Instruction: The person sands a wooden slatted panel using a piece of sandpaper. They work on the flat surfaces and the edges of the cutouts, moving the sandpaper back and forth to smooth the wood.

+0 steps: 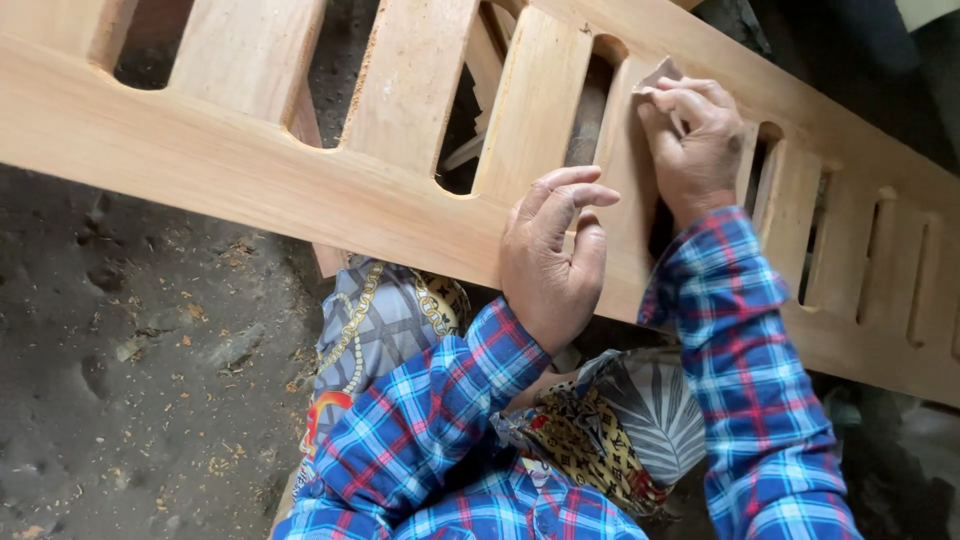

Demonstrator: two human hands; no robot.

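Left hand (552,255) flat on slatted panel (250,165)

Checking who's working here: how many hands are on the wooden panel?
2. The left hand rests on the panel's lower rail; the right hand presses a small sanding piece against a slat. No others visible.

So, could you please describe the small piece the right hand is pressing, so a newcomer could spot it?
Start at the long pale slatted wooden panel lying across the person's lap. Follow it to the right hand on an upright slat. Under its fingertips sits a small folded tan sheet, the only non-wood thing on the panel.
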